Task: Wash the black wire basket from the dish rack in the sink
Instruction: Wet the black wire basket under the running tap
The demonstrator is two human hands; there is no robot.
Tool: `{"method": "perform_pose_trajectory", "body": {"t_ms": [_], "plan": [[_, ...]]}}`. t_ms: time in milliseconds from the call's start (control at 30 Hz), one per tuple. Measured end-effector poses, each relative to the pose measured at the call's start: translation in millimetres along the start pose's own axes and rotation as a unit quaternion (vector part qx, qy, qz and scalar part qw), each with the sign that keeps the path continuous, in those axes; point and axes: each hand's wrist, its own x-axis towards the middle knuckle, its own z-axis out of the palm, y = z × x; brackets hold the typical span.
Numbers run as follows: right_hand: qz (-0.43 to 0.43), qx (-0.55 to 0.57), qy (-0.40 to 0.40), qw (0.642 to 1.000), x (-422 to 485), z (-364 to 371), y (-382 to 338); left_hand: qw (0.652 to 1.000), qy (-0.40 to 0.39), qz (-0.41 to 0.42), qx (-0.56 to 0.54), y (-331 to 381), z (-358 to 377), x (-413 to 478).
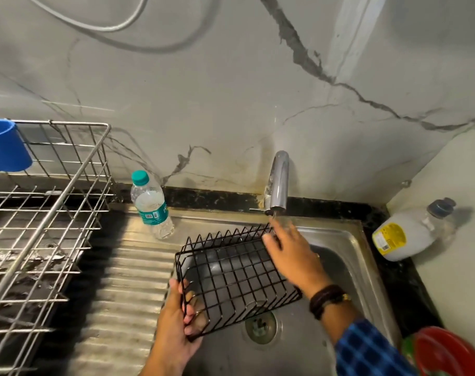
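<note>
the blue cup [6, 147] and red bowl [447, 351] are cut by edges.

I am working in a domestic kitchen. A stainless-steel sink [366, 256] with a ribbed drainboard [128, 280] and a tap [279, 180] is set into a dark stone surface [393, 272] below a marble-patterned wall [231, 90]. Around it are a wire dish rack [76, 173], a water bottle [151, 204] and a white bottle [404, 234] with a yellow label.
</note>
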Motion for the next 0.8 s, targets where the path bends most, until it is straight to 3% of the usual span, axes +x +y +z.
{"method": "perform_pose_trajectory", "body": {"t_ms": [100,167,333,433,533,633,733,800], "plan": [[0.104,0.259,-0.053,0.959,4,-21,12,1.000,-0.024,-0.003,-0.002,1,3,2],[0.094,0.291,-0.075,0.949,-4,-32,15,0.999,-0.029,-0.020,0.014,4,3,8],[0.052,0.298,0.016,0.953,-12,-30,19,0.983,0.031,0.001,0.182,17,15,22],[0.073,0.230,0.068,0.968,-9,-24,16,0.967,0.055,0.024,0.247,23,32,16],[0.100,0.164,0.120,0.974,-15,-12,7,0.968,0.065,0.006,0.244,19,37,7],[0.075,0.129,0.184,0.972,-24,-1,-6,0.968,0.040,0.061,0.239,11,36,-4],[0.082,0.105,0.188,0.973,-28,3,-24,0.967,-0.023,0.094,0.237,5,39,-17],[0.084,0.114,0.193,0.971,-30,4,-34,0.959,-0.025,0.113,0.259,6,39,-21]]}}
